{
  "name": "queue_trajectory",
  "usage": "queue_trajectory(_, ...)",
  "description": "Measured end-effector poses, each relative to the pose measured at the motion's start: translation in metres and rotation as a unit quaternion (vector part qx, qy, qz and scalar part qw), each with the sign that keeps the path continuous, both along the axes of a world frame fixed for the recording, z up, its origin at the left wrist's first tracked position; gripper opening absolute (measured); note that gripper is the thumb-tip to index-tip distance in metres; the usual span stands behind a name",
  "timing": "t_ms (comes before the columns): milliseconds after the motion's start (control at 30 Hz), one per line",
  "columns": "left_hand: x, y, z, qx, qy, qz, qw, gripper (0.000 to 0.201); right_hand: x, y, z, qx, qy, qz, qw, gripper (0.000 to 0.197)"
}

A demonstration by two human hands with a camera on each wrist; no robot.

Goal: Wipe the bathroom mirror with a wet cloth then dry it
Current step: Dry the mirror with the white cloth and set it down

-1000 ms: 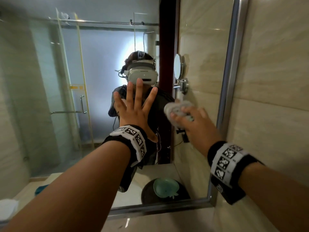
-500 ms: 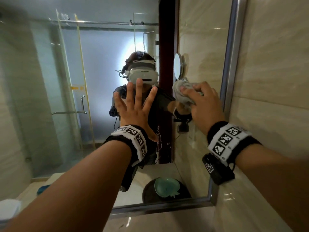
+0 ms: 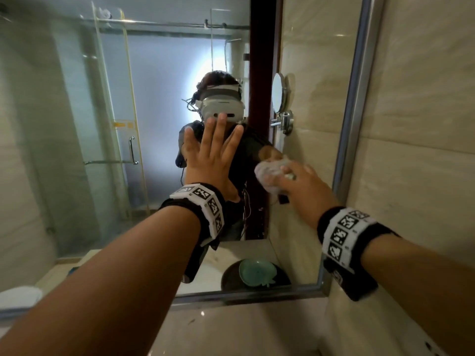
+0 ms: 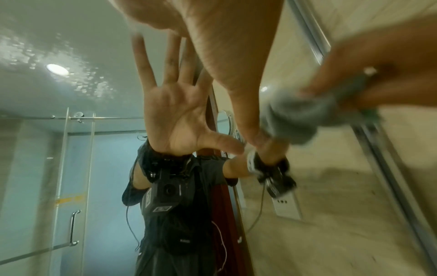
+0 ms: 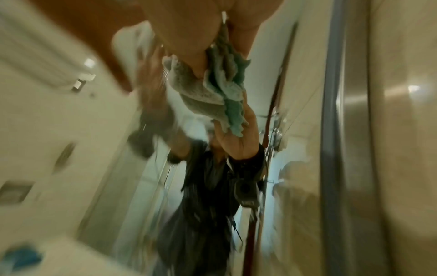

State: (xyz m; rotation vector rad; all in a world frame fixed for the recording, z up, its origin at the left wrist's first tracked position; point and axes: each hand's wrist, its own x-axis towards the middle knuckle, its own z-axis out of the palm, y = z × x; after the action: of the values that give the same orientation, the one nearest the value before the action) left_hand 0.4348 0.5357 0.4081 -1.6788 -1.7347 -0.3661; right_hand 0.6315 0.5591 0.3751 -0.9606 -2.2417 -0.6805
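Currently mid-wipe, right part of the glass.
Mirror: large wall mirror with a brushed-metal frame (image 3: 358, 104); task surface, directly ahead.
Right hand (image 3: 304, 187): fingers curled round a bunched grey-and-teal terry cloth (image 3: 270, 173), pressing it to the glass near the right frame edge.
Left hand (image 3: 213, 155): fingers straight and spread, palm flat on the glass, holding nothing.
Wet or dry pass: cannot tell from the cloth.
Risk 1: flat left palm likely leaves prints on glass; needs a re-wipe there.
Risk 2: cloth is balled up, small contact patch; streaks or missed strips probable.
Risk 3: right wrist view is motion-blurred, so the stroke looks fast; a fast stroke could run the cloth into the frame.
Risk 4: leaning on the glass loads it; a wet patch under the palm could let it slip.
Around: teal ceramic dish on a dark round base (image 3: 257, 272), seen only as a reflection in the lower glass.
In the way: left arm blocks the mirror's centre.
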Motion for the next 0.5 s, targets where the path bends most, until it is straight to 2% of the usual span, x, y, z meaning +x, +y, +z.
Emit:
queue_trajectory(100,-0.008,-0.014,-0.019,0.008,0.011,0.003,1.000,0.141,-0.009,0.009,0.047,0.032,0.220,0.003,0.975,0.031)
queue_trajectory(133,-0.010,-0.017,-0.027,0.003,0.008,0.003,1.000,0.141,-0.015,0.009,0.057,0.024,0.241,0.016,0.970,0.027)
queue_trajectory(200,-0.015,-0.020,-0.040,-0.010,-0.001,0.005,1.000,0.141,-0.028,0.012,0.054,0.063,0.188,0.021,0.980,0.027)
queue_trajectory(300,-0.019,-0.018,-0.057,-0.025,-0.006,0.007,1.000,0.140,-0.040,0.008,0.026,0.060,0.116,0.068,0.989,0.022)
queue_trajectory(367,-0.019,-0.014,-0.066,-0.036,-0.016,0.004,0.999,0.139,-0.045,0.006,-0.002,0.004,0.040,0.080,0.996,0.027)
queue_trajectory(467,-0.017,-0.008,-0.072,-0.050,-0.043,-0.005,0.998,0.133,-0.032,0.004,-0.042,-0.080,-0.033,0.053,0.995,0.041)
queue_trajectory(500,-0.016,-0.006,-0.073,-0.050,-0.048,-0.007,0.998,0.132,-0.026,0.008,-0.057,-0.077,-0.059,0.080,0.992,0.049)
